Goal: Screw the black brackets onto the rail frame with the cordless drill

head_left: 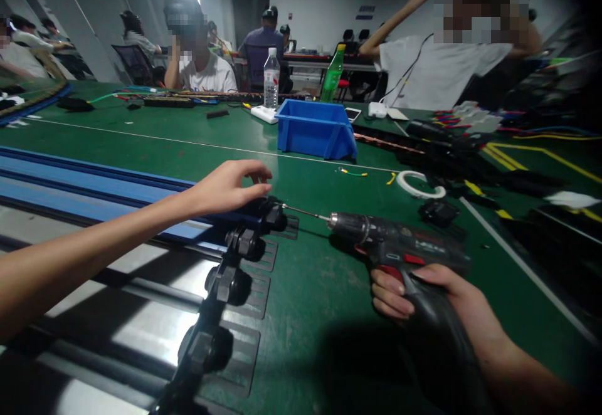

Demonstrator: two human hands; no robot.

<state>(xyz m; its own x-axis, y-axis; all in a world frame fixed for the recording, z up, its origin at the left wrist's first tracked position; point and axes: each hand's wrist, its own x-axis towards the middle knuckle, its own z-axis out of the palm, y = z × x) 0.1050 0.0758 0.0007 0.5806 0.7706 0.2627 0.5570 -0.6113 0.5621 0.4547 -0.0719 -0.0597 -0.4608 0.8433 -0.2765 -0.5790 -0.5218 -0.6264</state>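
Observation:
My right hand (451, 302) is wrapped round the grip of a black and red cordless drill (399, 239), one finger by its red trigger. A long thin bit (305, 212) points left from the chuck, its tip at the outermost black cable gland (273, 213). My left hand (230, 186) hovers over the end of the blue metal profile (179, 192), close to that gland. Its thumb and fingers are curved but apart, and nothing shows between them. Further black glands (224, 283) line the ends of the silver and blue profiles, beside slotted black tabs (251, 293).
Beyond my hands stand a blue bin (315, 130), a water bottle (271, 79) and a green bottle (333, 75). A white ring (418, 185) and a loose black gland (438, 213) lie right, near cables. People sit across the green table (301, 365).

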